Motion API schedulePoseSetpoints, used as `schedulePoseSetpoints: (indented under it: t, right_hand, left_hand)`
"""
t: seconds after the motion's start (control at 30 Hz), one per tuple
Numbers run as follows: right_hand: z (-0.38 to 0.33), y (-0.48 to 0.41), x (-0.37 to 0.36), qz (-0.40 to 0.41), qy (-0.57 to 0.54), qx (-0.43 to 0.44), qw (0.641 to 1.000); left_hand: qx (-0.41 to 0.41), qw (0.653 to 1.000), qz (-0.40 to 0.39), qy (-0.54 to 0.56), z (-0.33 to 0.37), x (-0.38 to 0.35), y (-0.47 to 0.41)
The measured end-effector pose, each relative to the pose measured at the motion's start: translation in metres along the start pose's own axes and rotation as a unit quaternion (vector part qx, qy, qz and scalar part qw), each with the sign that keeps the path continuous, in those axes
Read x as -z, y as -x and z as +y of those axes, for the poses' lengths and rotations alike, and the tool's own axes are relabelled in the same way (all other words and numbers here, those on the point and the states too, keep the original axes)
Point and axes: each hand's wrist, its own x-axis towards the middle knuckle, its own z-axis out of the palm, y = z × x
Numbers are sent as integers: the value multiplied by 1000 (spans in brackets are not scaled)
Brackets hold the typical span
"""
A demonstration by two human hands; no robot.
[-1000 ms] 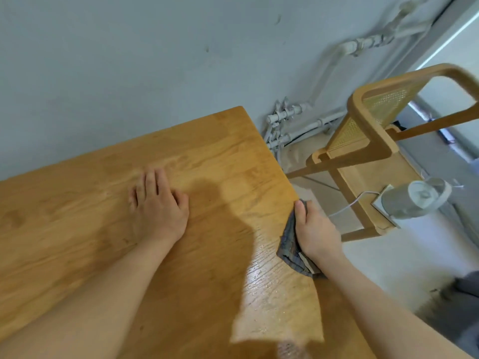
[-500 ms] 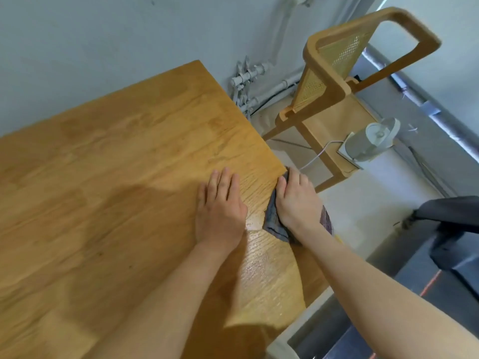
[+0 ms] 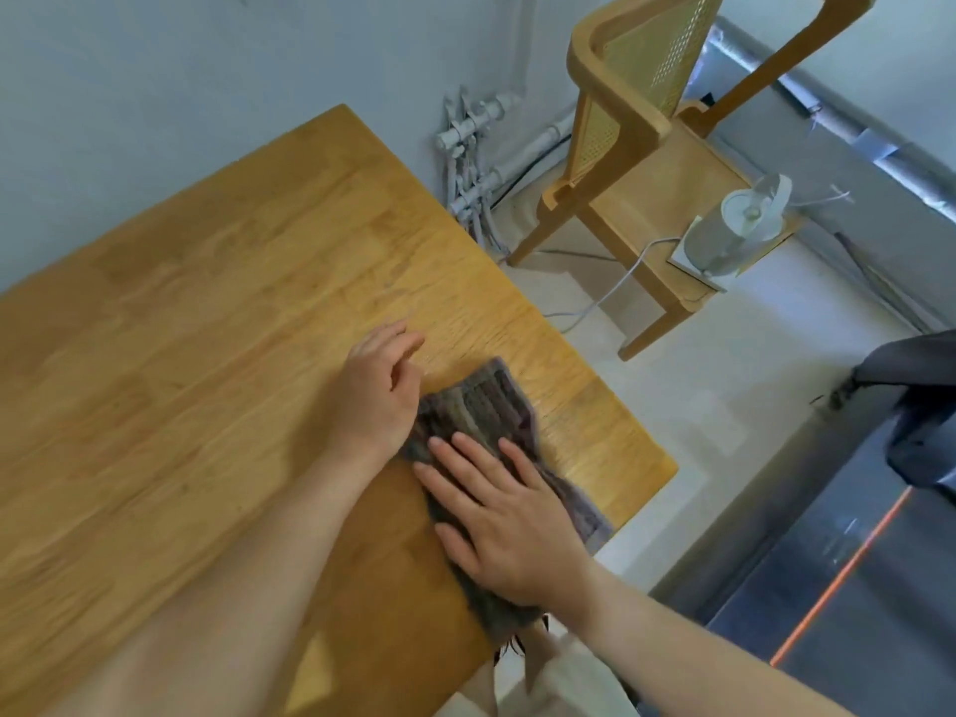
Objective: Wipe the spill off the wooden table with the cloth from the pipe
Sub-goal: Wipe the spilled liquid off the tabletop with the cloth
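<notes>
Over the right edge of the wooden table [image 3: 207, 302] the grey cloth [image 3: 486, 401] is pressed flat by the right hand [image 3: 507, 525], fingers [image 3: 468, 455] straight, while whether it is pinched by the loosely curled left hand [image 3: 375, 401] cannot be told; it could be dragged off by a sideways wipe.

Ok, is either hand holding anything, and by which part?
The right hand only presses flat on the middle of the cloth. The left hand sits at its left edge; a pinch there cannot be told.

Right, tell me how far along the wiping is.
Done: the cloth is off the pipes and spread on the table. In hand: the right hand presses it flat, left hand at its edge. Left: finishing the wipe; any wet underneath is hidden.
</notes>
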Motion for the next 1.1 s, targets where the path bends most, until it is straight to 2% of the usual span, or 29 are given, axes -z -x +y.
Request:
schedulePoseSetpoints:
  t: [0.17, 0.27, 0.37, 0.5, 0.6, 0.67, 0.73, 0.83, 1.0, 1.1]
  right_hand:
    - [106, -24, 34, 19, 2, -172, 985]
    - [108, -18, 28, 52, -28, -255, 965]
    - [85, 7, 14, 102, -23, -372, 922]
    - [49, 32, -8, 203, -104, -489, 842]
    - [-3, 34, -22, 294, -278, -546, 734]
    - [-47, 31, -28, 322, -364, -575, 658]
    - [-91, 29, -37, 326, -398, -603, 610]
    - [-152, 28, -45, 311, -423, -631, 571]
    - [-207, 52, -41, 158, -509, -651, 540]
    - [-208, 80, -11, 171, -546, -628, 527]
  left_hand:
    - [-31, 992, -37, -115, 0, -9, 27]
    - [-55, 981, -66, -171, -1, -19, 42]
    - [-80, 974, -79, -195, -5, -25, 54]
    - [-102, 979, -90, -155, -10, -22, 76]
    - [-106, 978, -131, -125, -20, -16, 105]
    - [-99, 975, -151, -131, -29, -11, 127]
    - [-104, 973, -161, -126, -42, -1, 149]
    - [-128, 971, -170, -108, -57, 14, 178]
    - [-102, 956, -245, -125, -53, 36, 215]
    - [-55, 955, -287, -47, -38, 53, 226]
